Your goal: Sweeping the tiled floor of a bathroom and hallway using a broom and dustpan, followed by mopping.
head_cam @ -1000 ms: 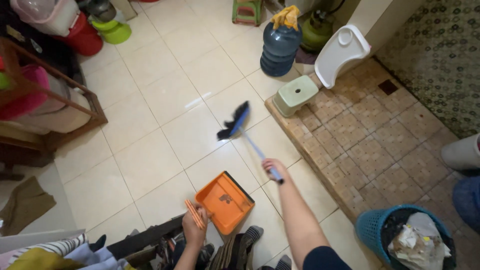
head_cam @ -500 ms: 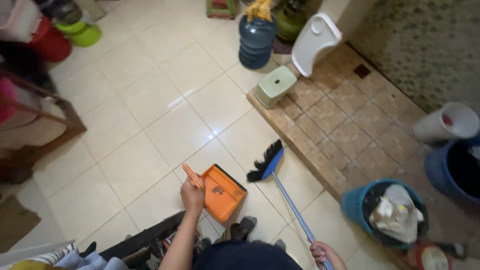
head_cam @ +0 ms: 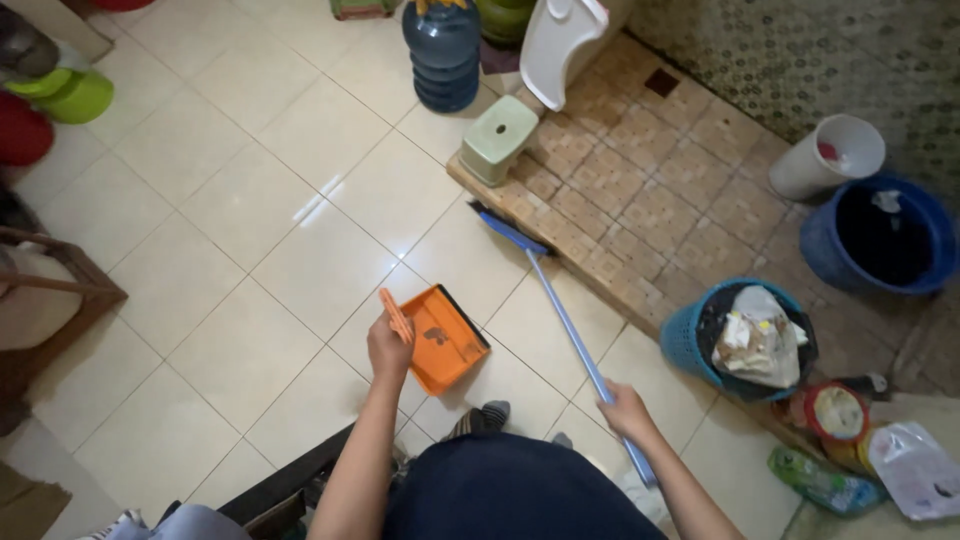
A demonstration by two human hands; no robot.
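Note:
My left hand [head_cam: 388, 346] grips the ribbed handle of an orange dustpan [head_cam: 447, 338], which rests tilted on the pale floor tiles just ahead of my feet. My right hand [head_cam: 626, 410] holds the light blue handle of a broom [head_cam: 560, 318]. The broom's dark bristled head [head_cam: 505, 230] lies against the edge of the raised brown-tiled step [head_cam: 640, 210], to the right of the dustpan.
A teal basket [head_cam: 690, 340] full of rubbish stands right of the broom. A green stool [head_cam: 499, 139], a blue water jug [head_cam: 441, 52] and a white tray [head_cam: 558, 36] sit ahead. A blue bucket [head_cam: 820, 245] and a white bucket [head_cam: 826, 157] stand far right. Wooden furniture [head_cam: 60, 290] is left.
The broom head has swung from beside the dustpan out to the edge of the step. The view shifted right, and my right hand now shows higher on the handle.

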